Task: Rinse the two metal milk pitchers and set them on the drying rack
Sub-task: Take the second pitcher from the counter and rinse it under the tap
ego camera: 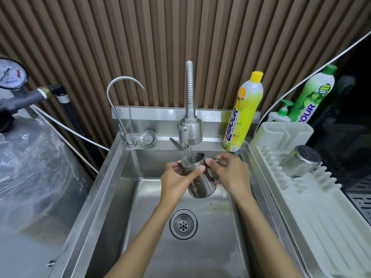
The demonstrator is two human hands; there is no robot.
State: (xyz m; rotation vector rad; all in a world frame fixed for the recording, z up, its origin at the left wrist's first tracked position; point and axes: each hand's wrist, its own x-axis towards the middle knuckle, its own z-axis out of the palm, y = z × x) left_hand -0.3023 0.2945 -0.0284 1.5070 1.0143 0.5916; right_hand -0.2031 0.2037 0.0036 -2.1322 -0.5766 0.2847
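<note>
A metal milk pitcher (200, 184) is held tilted over the steel sink (112, 177), its mouth turned up under the spray tap (190, 130). Water runs from the tap into it. My left hand (176, 177) wraps around the pitcher's left side. My right hand (228, 171) grips its right side, where the handle is hidden under the fingers. A second metal pitcher (302, 160) stands upside down on the pale plastic drying rack (321, 207) to the right of the sink.
A thin gooseneck tap (120, 101) and a loose strainer (147, 138) sit at the sink's back left. A yellow soap bottle (243, 115) stands at the back right, a green bottle (313, 95) and a pump bottle (281, 113) behind the rack. A plastic-wrapped tank (34, 167) fills the left.
</note>
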